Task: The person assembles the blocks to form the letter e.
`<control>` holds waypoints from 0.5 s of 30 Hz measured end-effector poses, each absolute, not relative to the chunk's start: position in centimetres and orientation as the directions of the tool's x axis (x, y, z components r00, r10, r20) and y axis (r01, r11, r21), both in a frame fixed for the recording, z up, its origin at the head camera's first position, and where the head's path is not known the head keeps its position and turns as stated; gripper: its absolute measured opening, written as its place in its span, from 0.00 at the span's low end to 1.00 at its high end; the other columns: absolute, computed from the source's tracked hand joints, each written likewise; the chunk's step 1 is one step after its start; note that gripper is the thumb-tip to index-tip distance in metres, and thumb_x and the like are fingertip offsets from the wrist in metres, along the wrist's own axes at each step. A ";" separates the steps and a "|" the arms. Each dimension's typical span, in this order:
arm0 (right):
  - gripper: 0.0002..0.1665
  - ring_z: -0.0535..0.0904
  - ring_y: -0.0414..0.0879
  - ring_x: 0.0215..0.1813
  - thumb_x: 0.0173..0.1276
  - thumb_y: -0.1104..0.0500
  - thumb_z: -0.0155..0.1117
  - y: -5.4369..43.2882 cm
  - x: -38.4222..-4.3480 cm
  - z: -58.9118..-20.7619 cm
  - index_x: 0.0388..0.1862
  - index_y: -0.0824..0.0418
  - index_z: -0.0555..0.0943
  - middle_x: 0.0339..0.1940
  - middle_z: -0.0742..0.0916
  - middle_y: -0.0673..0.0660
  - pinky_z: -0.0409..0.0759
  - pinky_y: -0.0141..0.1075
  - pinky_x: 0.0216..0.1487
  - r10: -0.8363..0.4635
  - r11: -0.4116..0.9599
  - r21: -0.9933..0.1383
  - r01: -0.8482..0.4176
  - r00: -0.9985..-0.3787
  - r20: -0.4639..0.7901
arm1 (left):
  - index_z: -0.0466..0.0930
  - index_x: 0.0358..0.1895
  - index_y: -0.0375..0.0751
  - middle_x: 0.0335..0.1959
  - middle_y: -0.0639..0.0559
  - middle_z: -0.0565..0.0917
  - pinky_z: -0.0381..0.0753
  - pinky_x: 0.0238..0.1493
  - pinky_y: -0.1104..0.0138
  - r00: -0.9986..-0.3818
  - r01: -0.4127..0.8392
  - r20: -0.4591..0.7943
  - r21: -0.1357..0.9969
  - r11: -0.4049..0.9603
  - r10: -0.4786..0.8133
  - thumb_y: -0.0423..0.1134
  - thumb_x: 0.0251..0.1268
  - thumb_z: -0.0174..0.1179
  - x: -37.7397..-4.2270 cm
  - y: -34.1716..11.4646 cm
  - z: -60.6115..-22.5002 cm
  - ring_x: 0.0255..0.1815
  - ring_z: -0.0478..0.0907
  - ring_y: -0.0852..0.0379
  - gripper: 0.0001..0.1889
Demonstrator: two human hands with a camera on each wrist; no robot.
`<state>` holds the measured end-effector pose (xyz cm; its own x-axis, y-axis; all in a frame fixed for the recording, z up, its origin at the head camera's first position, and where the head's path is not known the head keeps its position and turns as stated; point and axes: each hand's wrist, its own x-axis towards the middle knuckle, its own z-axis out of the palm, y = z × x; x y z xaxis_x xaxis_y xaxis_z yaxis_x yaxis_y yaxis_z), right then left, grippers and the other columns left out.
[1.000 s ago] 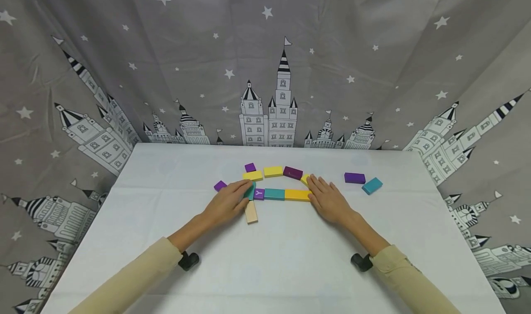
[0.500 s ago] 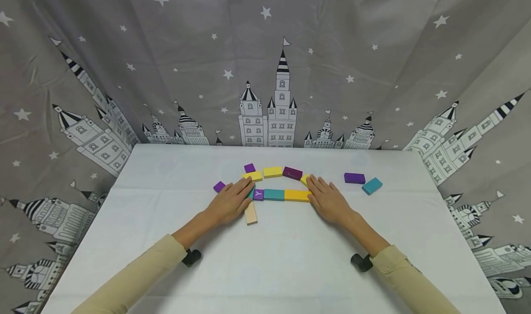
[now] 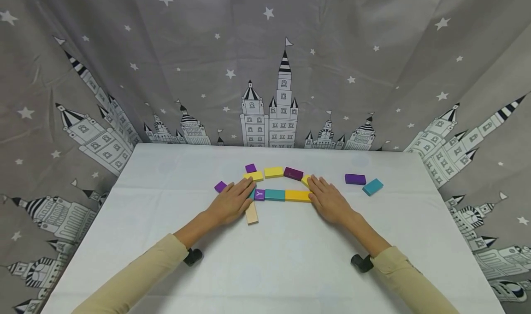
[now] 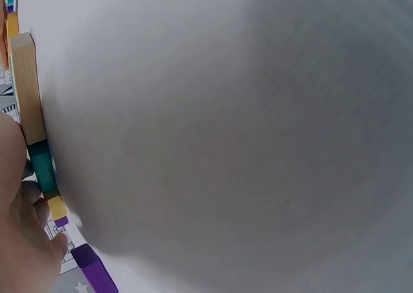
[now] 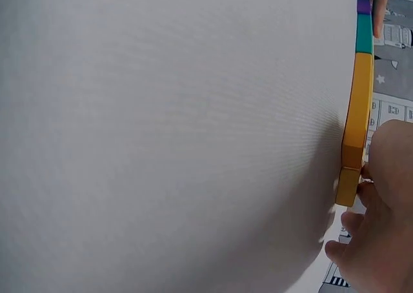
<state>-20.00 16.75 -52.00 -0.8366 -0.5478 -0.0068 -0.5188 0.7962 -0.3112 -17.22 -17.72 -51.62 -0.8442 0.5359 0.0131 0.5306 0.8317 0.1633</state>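
In the head view my left hand (image 3: 229, 203) lies with extended fingers over a teal block (image 3: 252, 194), hiding most of it. Its fingertips reach a yellow block (image 3: 253, 176); its thumb is beside a plain wooden block (image 3: 251, 214). My right hand (image 3: 330, 203) has its fingers spread near another yellow block (image 3: 304, 180), with the thumb at the right end of an orange-yellow block (image 3: 296, 195). Between the hands, a purple block marked Y (image 3: 259, 194) and a second teal block (image 3: 274, 195) join that row. The fingertip contacts are partly hidden.
Behind the row, a yellow block (image 3: 274, 172) and a maroon block (image 3: 293, 173) continue a curve. Small purple blocks lie at far left (image 3: 250, 168) and left (image 3: 220, 186). A purple block (image 3: 355, 179) and a teal block (image 3: 373, 186) lie rightward on the white table (image 3: 298, 268).
My left hand has shifted slightly rightward, covering more of the left teal block. The right hand stays in place, and the row of blocks looks unchanged.
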 end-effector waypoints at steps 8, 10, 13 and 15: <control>0.33 0.53 0.62 0.78 0.83 0.51 0.43 17.2 -20.2 -52.2 0.80 0.63 0.56 0.80 0.57 0.64 0.55 0.59 0.73 -0.534 0.764 -0.414 -0.495 -0.845 0.026 | 0.56 0.77 0.34 0.78 0.40 0.57 0.54 0.74 0.45 -0.846 0.526 0.008 0.173 0.832 0.533 0.47 0.81 0.43 -17.2 -17.6 -51.5 0.78 0.52 0.44 0.30; 0.33 0.53 0.61 0.79 0.83 0.50 0.43 17.5 -20.2 -52.0 0.80 0.61 0.56 0.81 0.56 0.63 0.55 0.57 0.74 -0.515 0.758 -0.451 -0.471 -0.857 0.029 | 0.56 0.77 0.34 0.78 0.39 0.57 0.54 0.73 0.44 -0.843 0.532 0.012 0.172 0.829 0.538 0.47 0.82 0.43 -17.2 -17.6 -51.5 0.78 0.53 0.43 0.30; 0.32 0.54 0.60 0.78 0.83 0.50 0.43 18.3 -20.3 -51.6 0.79 0.61 0.60 0.81 0.57 0.62 0.56 0.56 0.74 -0.473 0.750 -0.505 -0.426 -0.880 0.041 | 0.56 0.77 0.33 0.78 0.39 0.57 0.55 0.73 0.44 -0.838 0.540 0.018 0.162 0.826 0.545 0.46 0.82 0.43 -17.2 -17.7 -51.5 0.78 0.53 0.43 0.29; 0.30 0.56 0.59 0.78 0.83 0.49 0.43 19.0 -20.3 -51.3 0.77 0.62 0.64 0.80 0.61 0.62 0.56 0.57 0.74 -0.429 0.751 -0.531 -0.393 -0.901 0.059 | 0.56 0.77 0.33 0.78 0.39 0.57 0.55 0.73 0.44 -0.838 0.541 0.021 0.159 0.826 0.545 0.46 0.82 0.43 -17.2 -17.7 -51.5 0.78 0.53 0.43 0.30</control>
<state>-20.31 19.04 -51.28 -0.9012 -0.4294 0.0589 -0.3925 0.7511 -0.5308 -17.19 -17.67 -51.47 -0.8382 0.5450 0.0207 0.5409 0.8259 0.1589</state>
